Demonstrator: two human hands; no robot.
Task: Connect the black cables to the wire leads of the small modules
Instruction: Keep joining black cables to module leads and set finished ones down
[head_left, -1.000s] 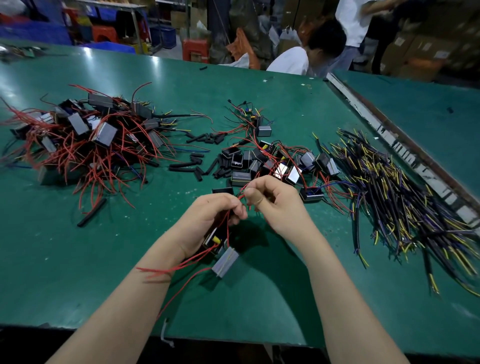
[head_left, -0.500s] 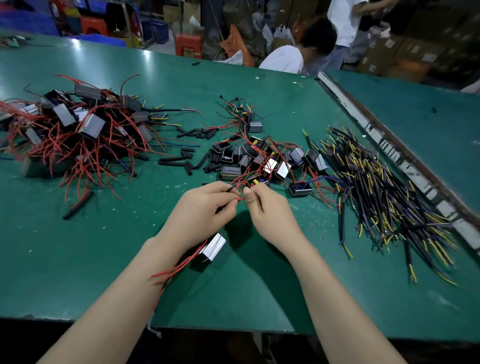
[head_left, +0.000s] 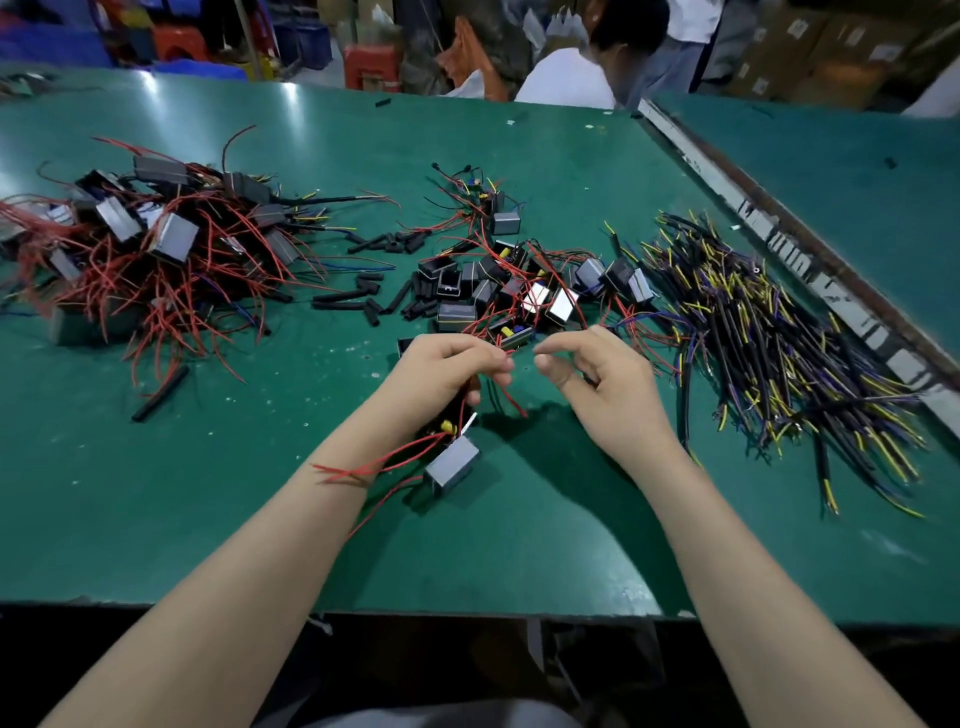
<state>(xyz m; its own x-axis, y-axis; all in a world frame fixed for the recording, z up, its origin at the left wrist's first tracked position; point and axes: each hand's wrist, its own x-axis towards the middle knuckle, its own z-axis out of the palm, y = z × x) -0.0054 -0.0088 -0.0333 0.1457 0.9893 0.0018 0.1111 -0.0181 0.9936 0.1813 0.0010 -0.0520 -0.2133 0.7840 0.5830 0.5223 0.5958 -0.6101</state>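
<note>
My left hand (head_left: 447, 371) pinches red wire leads of a small module; a grey module (head_left: 452, 464) hangs below it over the green table (head_left: 156, 519), its red leads trailing across my left wrist. My right hand (head_left: 597, 374) hovers a little to the right, thumb and fingers curled, and I see nothing held in them. A pile of loose small modules (head_left: 524, 291) with red leads lies just beyond both hands. The heap of black cables (head_left: 779, 353) with yellow and purple ends lies to the right.
A big pile of modules with red wires (head_left: 150, 249) sits at the left. Short black sleeve pieces (head_left: 358, 301) are scattered in the middle. A metal strip (head_left: 769, 223) joins a second table at the right. People stand beyond the far edge.
My hands were pinched together on the red leads; now the right hand has pulled away to the right, leaving a gap. The left hand keeps hold of the leads.
</note>
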